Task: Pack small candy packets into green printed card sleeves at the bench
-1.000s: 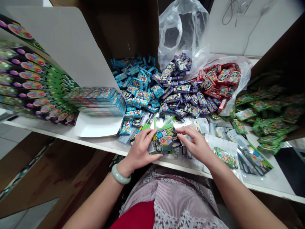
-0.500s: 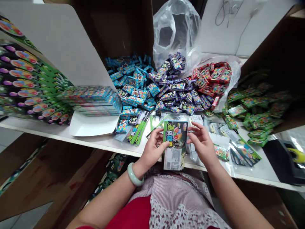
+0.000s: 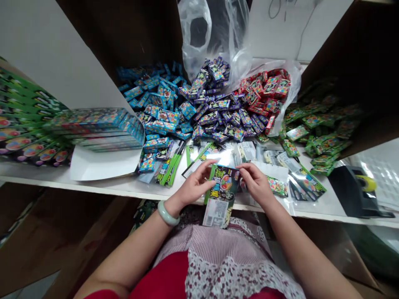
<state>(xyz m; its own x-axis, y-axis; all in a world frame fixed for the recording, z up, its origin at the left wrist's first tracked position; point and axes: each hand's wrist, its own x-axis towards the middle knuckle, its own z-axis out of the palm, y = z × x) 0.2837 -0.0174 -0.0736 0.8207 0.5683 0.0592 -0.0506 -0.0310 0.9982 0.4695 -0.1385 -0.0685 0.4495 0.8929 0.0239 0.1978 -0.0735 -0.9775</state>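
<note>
My left hand grips the left edge of a black and green candy packet, thumb on its front. The packet has colourful round sweets printed on it and a white label low down. At its upper right corner, the fingers of my right hand pinch the top edge. The packet is held tilted over the front edge of the white table. Beyond my hands lie flat printed packets and clear plastic sleeves. What is inside the held packet is hidden.
Piles of blue boxes, purple boxes and red boxes fill the back, the red ones in a clear bag. Green packets lie right, near a black tape dispenser. A display carton stands left.
My right hand has closed in on the packet's top corner, its fingers now pinching there instead of being spread beside it. The packet tilts slightly more. The whole view has shifted.
</note>
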